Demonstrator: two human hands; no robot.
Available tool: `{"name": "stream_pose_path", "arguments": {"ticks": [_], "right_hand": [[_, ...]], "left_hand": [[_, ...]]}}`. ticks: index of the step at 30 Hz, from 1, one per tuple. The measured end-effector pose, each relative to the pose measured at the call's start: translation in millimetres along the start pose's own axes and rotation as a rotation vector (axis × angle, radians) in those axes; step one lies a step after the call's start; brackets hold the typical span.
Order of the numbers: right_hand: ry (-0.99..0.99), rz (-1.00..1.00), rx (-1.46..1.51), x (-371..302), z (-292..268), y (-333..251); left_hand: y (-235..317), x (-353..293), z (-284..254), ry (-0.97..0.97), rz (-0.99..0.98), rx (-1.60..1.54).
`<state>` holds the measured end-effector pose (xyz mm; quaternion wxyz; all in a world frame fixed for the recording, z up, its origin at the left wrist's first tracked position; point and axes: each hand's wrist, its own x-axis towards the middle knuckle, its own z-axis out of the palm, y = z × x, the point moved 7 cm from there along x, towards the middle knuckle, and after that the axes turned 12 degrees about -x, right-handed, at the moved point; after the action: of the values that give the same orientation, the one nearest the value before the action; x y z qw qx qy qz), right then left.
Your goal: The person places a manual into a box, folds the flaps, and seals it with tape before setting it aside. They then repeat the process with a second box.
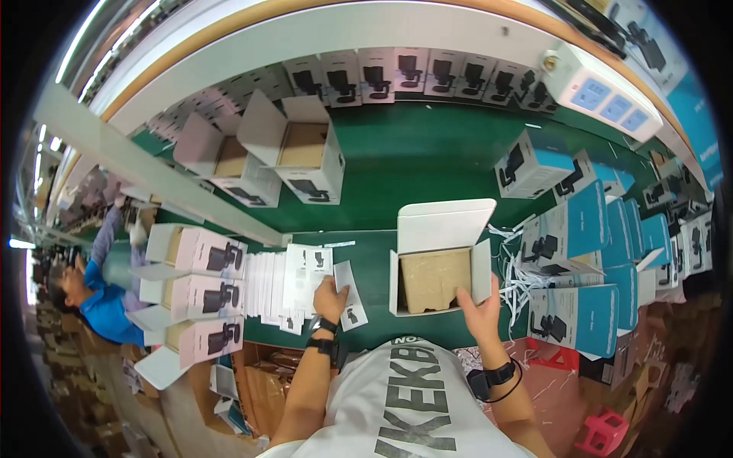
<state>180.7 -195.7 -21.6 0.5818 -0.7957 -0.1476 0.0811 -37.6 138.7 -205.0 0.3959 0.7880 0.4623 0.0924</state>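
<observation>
An open white box [441, 229] stands in front of me on the green table, its lid flap raised at the back and a brown cardboard insert [435, 278] inside. My right hand [481, 311] grips the box's right side, thumb over the insert and fingers along the outer wall. To the left, my left hand [330, 299] is closed at the edge of a white leaflet [352, 309] with a dark product picture. Beside that hand lies a row of stacked leaflets [267, 282]. The left fingertips are partly hidden.
Open white boxes [305, 164] stand at the back left, with more [202, 294] at the far left. White-and-teal boxes [584, 229] crowd the right, beside white strips [521, 286]. A power strip [603, 95] hangs at upper right. Another person [111, 301] works at far left.
</observation>
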Motion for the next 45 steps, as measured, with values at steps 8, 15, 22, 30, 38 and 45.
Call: {"name": "stream_pose_path", "arguments": {"ticks": [8, 15, 22, 30, 38, 45], "right_hand": [[-0.194, 0.275, 0.05, -39, -43, 68], [-0.351, 0.228, -0.038, -51, -20, 55], [-0.246, 0.263, -0.009, -44, -46, 62], [0.119, -0.27, -0.498, 6, -11, -29], [-0.13, -0.188, -0.254, 34, -34, -21], [0.118, -0.447, -0.676, 70, -36, -45]], "left_hand": [[227, -92, -121, -0.107, 0.153, -1.673], [314, -108, -83, -0.227, 1.076, -0.743], [283, -112, -70, -0.244, 0.82, -0.419], [298, -131, 6, -0.326, 0.902, -0.15], [300, -133, 30, -0.314, 1.006, 0.281], [301, -135, 32, -0.307, 0.99, 0.282]]}}
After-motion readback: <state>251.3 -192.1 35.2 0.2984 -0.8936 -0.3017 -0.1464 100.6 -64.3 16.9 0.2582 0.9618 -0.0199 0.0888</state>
